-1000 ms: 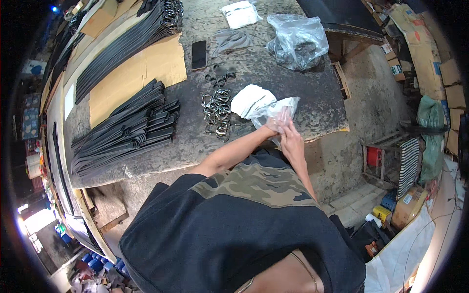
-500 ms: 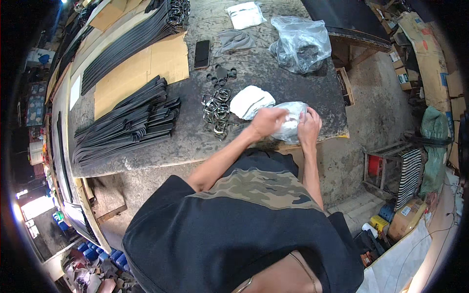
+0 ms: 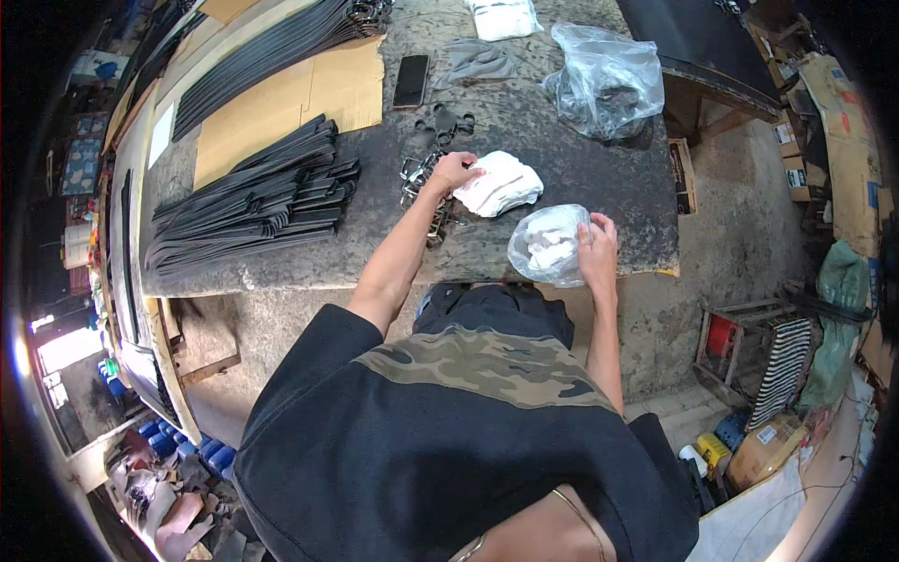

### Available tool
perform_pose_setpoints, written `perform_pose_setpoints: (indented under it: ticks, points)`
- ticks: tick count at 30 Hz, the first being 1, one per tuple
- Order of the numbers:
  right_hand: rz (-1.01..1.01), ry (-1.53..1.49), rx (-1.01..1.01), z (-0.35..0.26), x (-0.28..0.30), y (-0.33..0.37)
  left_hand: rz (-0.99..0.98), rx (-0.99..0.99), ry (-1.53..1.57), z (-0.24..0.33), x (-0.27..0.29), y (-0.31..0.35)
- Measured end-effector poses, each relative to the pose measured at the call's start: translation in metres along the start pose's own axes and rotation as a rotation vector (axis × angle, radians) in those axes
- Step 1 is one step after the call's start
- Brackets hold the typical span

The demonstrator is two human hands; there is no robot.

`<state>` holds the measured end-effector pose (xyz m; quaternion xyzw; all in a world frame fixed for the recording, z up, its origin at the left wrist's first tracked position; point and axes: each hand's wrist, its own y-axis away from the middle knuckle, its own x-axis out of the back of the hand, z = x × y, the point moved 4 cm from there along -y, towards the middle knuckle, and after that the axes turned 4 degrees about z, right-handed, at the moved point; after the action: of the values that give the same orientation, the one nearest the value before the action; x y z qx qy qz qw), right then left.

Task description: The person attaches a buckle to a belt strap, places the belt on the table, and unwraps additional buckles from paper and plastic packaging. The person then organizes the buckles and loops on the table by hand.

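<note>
My left hand [image 3: 456, 172] is closed at the left edge of a white folded cloth bundle [image 3: 501, 185], its thumb and fingers against the cloth. Partly behind this hand lies a heap of shiny metal buckles [image 3: 437, 223]. My right hand [image 3: 599, 245] grips the right side of a clear plastic bag [image 3: 545, 245] near the table's front edge. White soft pieces show inside the bag; the fingertips are partly hidden by the plastic. Several small dark round pieces [image 3: 444, 125] lie beyond the buckles.
On the dark worktable [image 3: 375, 248] are black straps [image 3: 267, 201] at left, more straps on cardboard [image 3: 290, 94], a phone [image 3: 411, 81], grey cloth [image 3: 476, 63], another white bundle [image 3: 504, 17] and a larger filled plastic bag [image 3: 607, 84]. A metal-framed stand [image 3: 721, 337] is right.
My left hand has left the plastic bag and moved left to the white cloth bundle. My right hand still holds the bag, whose white contents now show. The view has shifted slightly.
</note>
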<state>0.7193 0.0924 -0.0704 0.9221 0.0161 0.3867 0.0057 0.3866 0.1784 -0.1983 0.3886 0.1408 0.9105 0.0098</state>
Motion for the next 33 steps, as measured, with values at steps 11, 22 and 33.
perform_pose_setpoints:
  ticks: [11, 22, 33]
  points:
    - [-0.075, -0.146, 0.035, -0.005, -0.01, -0.001, 0.173, -0.03, 0.164, -0.004, 0.016, -0.008]
    - [-0.046, -0.149, -0.012, -0.003, -0.016, 0.009, 0.138, 0.1, 0.223, -0.023, 0.034, 0.017]
    - [-0.04, -0.178, 0.039, -0.014, -0.03, -0.003, 0.737, -0.066, -0.387, -0.043, 0.063, 0.092]
